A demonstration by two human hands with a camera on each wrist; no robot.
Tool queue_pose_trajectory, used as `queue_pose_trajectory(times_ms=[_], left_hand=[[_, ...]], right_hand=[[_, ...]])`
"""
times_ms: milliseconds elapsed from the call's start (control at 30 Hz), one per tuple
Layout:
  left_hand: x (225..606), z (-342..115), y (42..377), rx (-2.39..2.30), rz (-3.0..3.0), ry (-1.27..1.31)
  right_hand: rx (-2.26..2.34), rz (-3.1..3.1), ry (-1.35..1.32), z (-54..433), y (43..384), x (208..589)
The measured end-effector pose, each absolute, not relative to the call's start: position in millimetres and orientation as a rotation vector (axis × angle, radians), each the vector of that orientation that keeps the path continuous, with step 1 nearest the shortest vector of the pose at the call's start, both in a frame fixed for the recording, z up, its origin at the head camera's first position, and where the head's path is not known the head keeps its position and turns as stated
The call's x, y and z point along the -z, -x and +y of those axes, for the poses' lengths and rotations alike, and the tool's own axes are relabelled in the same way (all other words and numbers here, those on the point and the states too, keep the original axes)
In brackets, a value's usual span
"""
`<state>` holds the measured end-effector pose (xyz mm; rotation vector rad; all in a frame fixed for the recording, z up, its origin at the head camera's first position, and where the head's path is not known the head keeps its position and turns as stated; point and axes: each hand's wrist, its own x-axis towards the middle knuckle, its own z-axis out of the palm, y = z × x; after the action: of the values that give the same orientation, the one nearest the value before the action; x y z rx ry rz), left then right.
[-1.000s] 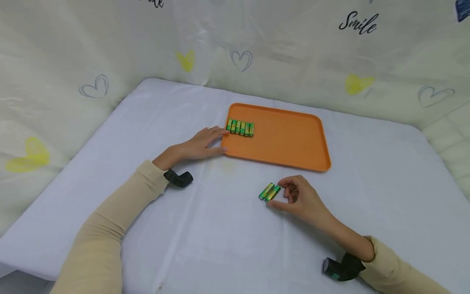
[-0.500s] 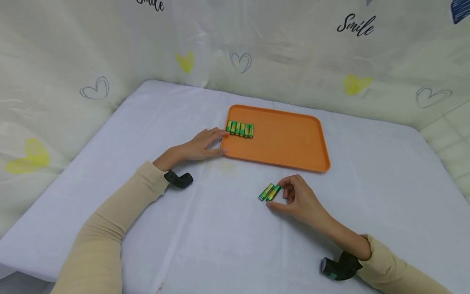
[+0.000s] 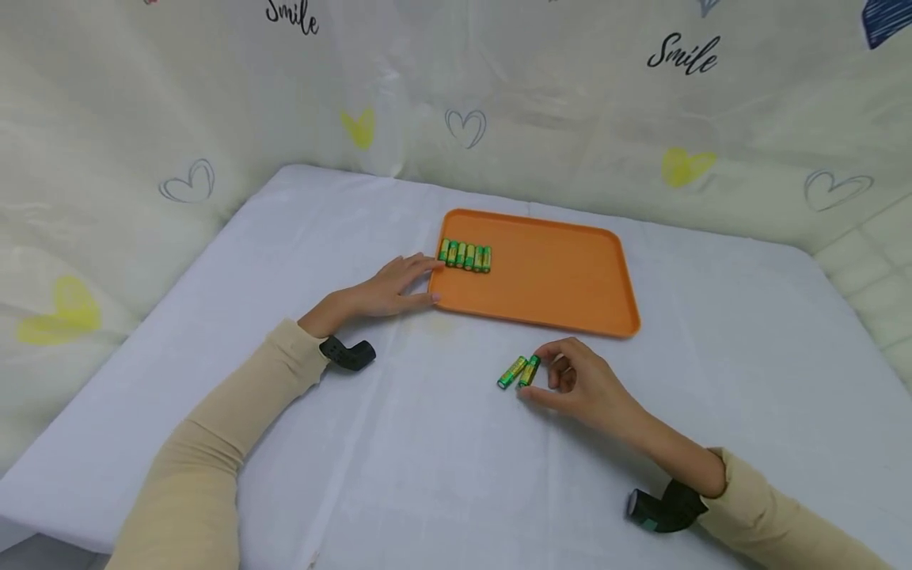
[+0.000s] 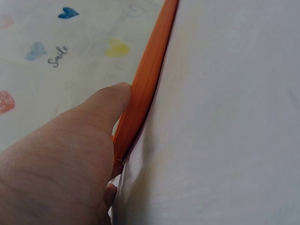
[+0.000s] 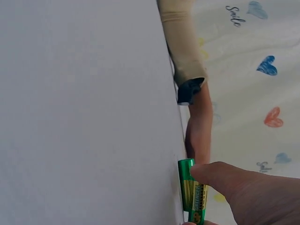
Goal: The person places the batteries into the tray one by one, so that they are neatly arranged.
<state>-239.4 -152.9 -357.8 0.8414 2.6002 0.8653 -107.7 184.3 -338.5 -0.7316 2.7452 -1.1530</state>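
In the head view my right hand [image 3: 594, 400] pinches a green-and-yellow battery [image 3: 530, 372] by its two ends, between thumb and index finger. A second battery [image 3: 512, 373] lies just left of it on the white cloth, close together at the far end. The right wrist view has the pinched battery [image 5: 198, 202] partly covering the other battery [image 5: 184, 176]. My left hand [image 3: 388, 289] rests at the left edge of an orange tray [image 3: 556, 277], fingers extended, with its thumb on the rim [image 4: 140, 101]. On the tray stands a side-by-side row of several similar batteries [image 3: 466, 256].
White cloth [image 3: 399, 475] covers the table. A pale curtain [image 3: 556, 111] with hearts and lettering hangs behind its far edge. Black wrist cameras [image 3: 349, 354] sit on both sleeves.
The pinched battery has turned slightly more upright in the head view, so a narrow V-shaped gap separates the near ends of the two batteries. The left hand stays on the tray edge.
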Motion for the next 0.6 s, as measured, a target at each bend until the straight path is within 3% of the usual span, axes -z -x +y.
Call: queue_pose_trajectory(times_ms=[233, 600], left_hand=[[360, -152, 237, -0.850, 2.603, -0.830], [359, -155, 237, -0.854, 2.602, -0.841]], right_hand=[[1.138, 2.714, 0.804, 184, 114, 337], [1.227, 2.687, 0.701, 184, 131, 331]])
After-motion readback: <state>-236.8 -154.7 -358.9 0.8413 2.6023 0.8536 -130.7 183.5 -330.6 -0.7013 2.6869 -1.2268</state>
